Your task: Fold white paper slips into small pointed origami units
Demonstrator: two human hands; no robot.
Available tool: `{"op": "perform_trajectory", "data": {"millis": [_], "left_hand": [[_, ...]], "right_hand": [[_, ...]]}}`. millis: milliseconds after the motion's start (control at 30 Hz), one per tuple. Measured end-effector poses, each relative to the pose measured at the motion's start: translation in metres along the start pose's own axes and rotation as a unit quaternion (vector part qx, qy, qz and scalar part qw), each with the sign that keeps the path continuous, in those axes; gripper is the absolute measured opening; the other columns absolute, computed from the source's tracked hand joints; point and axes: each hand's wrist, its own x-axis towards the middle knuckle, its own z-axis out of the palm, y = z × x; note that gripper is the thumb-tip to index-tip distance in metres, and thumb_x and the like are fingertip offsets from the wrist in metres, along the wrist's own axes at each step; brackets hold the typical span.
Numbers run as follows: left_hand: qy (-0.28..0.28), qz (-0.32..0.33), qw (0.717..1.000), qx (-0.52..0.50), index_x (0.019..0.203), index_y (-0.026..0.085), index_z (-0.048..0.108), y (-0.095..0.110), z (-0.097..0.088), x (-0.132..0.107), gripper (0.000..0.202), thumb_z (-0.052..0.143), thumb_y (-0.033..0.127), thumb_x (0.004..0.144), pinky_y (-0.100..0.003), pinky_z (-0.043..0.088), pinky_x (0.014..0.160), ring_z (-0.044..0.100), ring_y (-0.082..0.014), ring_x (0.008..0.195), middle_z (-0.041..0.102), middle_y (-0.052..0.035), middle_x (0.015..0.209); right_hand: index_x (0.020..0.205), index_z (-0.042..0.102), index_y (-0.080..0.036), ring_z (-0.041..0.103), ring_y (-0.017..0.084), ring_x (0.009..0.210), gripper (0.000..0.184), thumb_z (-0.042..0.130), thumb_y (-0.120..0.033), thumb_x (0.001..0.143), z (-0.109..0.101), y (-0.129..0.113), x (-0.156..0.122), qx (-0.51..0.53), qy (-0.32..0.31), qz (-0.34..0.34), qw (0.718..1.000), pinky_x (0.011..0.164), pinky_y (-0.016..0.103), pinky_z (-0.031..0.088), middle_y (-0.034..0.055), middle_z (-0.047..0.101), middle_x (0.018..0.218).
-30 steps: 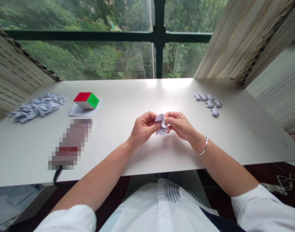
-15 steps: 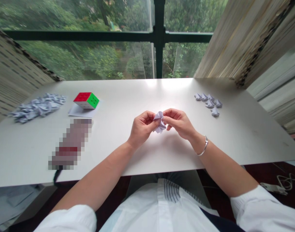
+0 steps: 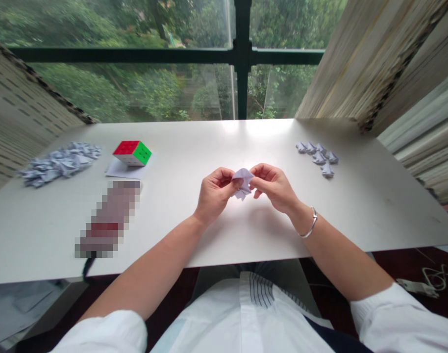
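A small folded white paper piece (image 3: 243, 183) is held up above the table, between my two hands. My left hand (image 3: 217, 192) pinches its left side, thumb lying across the front. My right hand (image 3: 271, 185) grips the right edge between thumb and fingers; a silver bracelet circles that wrist. The paper's top is spread in a rounded flap, and pointed folds stick out below. Some of my fingertips are hidden behind it.
On the white table (image 3: 194, 147), a pile of folded papers (image 3: 62, 164) lies left, beside a puzzle cube (image 3: 133, 153) on white paper sheets (image 3: 124, 171). A pixelated flat object (image 3: 110, 218) lies nearer. Several folded paper pieces (image 3: 319, 157) sit right. A window stands behind.
The paper's upper part has opened wider between my fingers, and its top flap looks broader. My hands have stayed almost in the same place.
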Motion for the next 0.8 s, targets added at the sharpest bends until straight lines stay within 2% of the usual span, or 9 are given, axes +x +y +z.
{"op": "perform_trajectory", "data": {"millis": [100, 200, 400, 600, 700, 800], "left_hand": [[0.033, 0.031, 0.999, 0.022, 0.077, 0.017, 0.063, -0.003, -0.001, 0.001, 0.029, 0.085, 0.033, 0.069, -0.023, 0.051, 0.058, 0.063, -0.0110, 0.061, 0.067, 0.0006, 0.071], [0.034, 0.051, 0.997, 0.045, 0.077, 0.017, 0.064, -0.006, -0.001, 0.000, 0.026, 0.084, 0.032, 0.070, -0.022, 0.050, 0.057, 0.061, -0.0094, 0.061, 0.065, 0.0014, 0.070], [0.016, 0.068, 0.996, 0.055, 0.078, 0.019, 0.066, -0.008, -0.001, 0.000, 0.024, 0.084, 0.032, 0.070, -0.026, 0.054, 0.060, 0.066, -0.0136, 0.065, 0.068, -0.0004, 0.074], [0.000, 0.106, 0.991, 0.077, 0.082, 0.020, 0.070, -0.013, -0.007, 0.002, 0.017, 0.082, 0.025, 0.072, -0.027, 0.056, 0.069, 0.068, -0.0157, 0.077, 0.072, -0.0035, 0.084], [-0.012, 0.124, 0.990, 0.071, 0.082, 0.020, 0.070, -0.014, -0.008, 0.002, 0.016, 0.082, 0.022, 0.072, -0.029, 0.056, 0.072, 0.069, -0.0170, 0.082, 0.073, -0.0042, 0.086], [-0.032, 0.145, 0.986, 0.076, 0.084, 0.019, 0.070, -0.012, -0.010, 0.001, 0.014, 0.080, 0.021, 0.075, -0.030, 0.057, 0.073, 0.070, -0.0179, 0.082, 0.073, -0.0049, 0.088]], "right_hand": [[0.079, 0.064, -0.018, 0.064, 0.014, 0.069, 0.036, 0.072, -0.054, 0.077, 0.001, -0.002, -0.001, -0.016, 0.002, 0.010, 1.000, 0.049, 0.020, 0.051, 0.0022, 0.065, 0.075], [0.078, 0.063, -0.019, 0.064, 0.015, 0.072, 0.043, 0.065, -0.061, 0.081, 0.000, -0.004, -0.002, -0.033, 0.003, 0.019, 0.999, 0.048, 0.020, 0.049, 0.0032, 0.064, 0.076], [0.080, 0.062, -0.019, 0.060, 0.013, 0.072, 0.033, 0.073, -0.050, 0.077, -0.005, -0.006, -0.001, -0.047, -0.025, 0.055, 0.997, 0.052, 0.020, 0.048, 0.0015, 0.064, 0.077], [0.082, 0.063, -0.019, 0.059, 0.013, 0.072, 0.031, 0.082, -0.038, 0.066, -0.007, -0.008, -0.002, -0.012, -0.081, 0.130, 0.988, 0.053, 0.020, 0.046, 0.0012, 0.066, 0.080], [0.081, 0.065, -0.018, 0.057, 0.013, 0.075, 0.027, 0.079, -0.038, 0.069, -0.009, -0.015, -0.004, -0.005, -0.099, 0.148, 0.984, 0.056, 0.020, 0.047, 0.0022, 0.064, 0.082], [0.079, 0.068, -0.018, 0.058, 0.016, 0.086, 0.025, 0.071, -0.043, 0.077, -0.011, -0.021, -0.006, -0.008, -0.122, 0.139, 0.983, 0.059, 0.022, 0.049, 0.0048, 0.065, 0.089]]}}
